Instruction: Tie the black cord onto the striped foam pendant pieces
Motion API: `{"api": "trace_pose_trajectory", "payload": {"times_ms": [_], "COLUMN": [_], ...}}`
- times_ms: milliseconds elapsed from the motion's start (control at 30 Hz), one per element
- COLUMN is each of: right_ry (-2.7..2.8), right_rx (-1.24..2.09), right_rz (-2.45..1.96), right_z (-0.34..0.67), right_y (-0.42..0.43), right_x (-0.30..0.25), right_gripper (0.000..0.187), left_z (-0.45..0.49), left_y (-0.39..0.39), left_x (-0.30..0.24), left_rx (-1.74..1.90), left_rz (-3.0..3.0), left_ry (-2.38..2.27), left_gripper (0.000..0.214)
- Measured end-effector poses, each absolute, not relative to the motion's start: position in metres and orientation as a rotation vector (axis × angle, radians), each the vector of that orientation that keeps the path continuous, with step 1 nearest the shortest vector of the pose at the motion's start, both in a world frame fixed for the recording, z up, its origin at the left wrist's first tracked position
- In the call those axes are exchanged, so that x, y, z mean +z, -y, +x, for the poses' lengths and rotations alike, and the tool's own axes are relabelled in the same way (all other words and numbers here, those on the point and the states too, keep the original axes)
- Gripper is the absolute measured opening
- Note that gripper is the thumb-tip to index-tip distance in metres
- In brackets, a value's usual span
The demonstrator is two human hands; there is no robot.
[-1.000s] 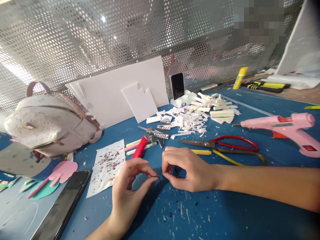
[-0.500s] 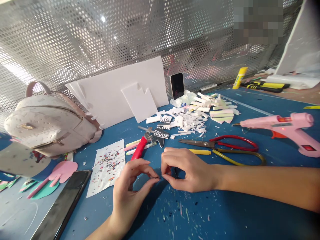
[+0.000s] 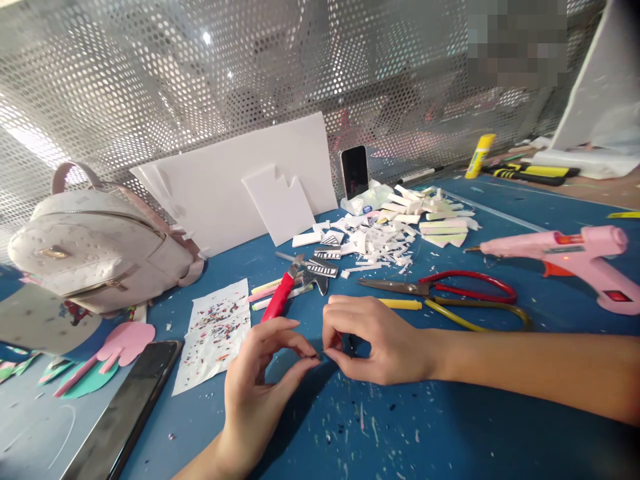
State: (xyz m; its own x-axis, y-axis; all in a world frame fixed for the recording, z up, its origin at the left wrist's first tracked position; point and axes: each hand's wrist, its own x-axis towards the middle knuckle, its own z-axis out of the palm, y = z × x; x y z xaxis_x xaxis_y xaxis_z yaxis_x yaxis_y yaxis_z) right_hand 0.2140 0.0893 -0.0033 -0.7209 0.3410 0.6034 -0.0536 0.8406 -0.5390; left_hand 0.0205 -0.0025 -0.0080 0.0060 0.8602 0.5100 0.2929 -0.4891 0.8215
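My left hand [image 3: 265, 383] and my right hand [image 3: 373, 340] hover low over the blue table [image 3: 425, 427], fingertips almost meeting. Thumb and forefinger are pinched on each; whatever they pinch is too small to make out. Just beyond my left hand lies a tool with a red handle [image 3: 279, 299], beside several pastel markers [image 3: 263, 291]. Small black-and-white striped pieces [image 3: 323, 267] rest past its tip. Behind my right hand is a yellow marker [image 3: 400, 304], partly hidden. Scissors [image 3: 425, 288] with red and yellow handles lie to its right.
At right lies a pink glue gun [image 3: 565, 250]. White foam scraps [image 3: 383, 240] are heaped before an upright phone [image 3: 355, 171]. Leftward are a speckled paper sheet [image 3: 215, 333], a large phone [image 3: 125, 407] and a backpack [image 3: 110, 247]. A white board [image 3: 225, 180] leans behind. A glue stick [image 3: 480, 155] stands far right.
Both hands keep nearly the same pinched pose; the left has shifted very slightly leftward. Nothing else on the table has moved.
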Motion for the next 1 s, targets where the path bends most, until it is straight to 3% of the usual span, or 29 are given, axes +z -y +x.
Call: {"api": "trace_pose_trajectory", "payload": {"times_ms": [1000], "right_ry": [2.288], "right_rx": [0.682], "right_rz": [-0.198], "right_z": [0.2141], "right_y": [-0.0885], "right_x": [-0.0039], "right_gripper": [0.006], "left_z": [0.0201], "left_y": [0.0017], "left_x": [-0.0099], "left_rx": [1.513], "left_rz": [1.819], "left_ry": [-1.218], "left_gripper": [0.043]}}
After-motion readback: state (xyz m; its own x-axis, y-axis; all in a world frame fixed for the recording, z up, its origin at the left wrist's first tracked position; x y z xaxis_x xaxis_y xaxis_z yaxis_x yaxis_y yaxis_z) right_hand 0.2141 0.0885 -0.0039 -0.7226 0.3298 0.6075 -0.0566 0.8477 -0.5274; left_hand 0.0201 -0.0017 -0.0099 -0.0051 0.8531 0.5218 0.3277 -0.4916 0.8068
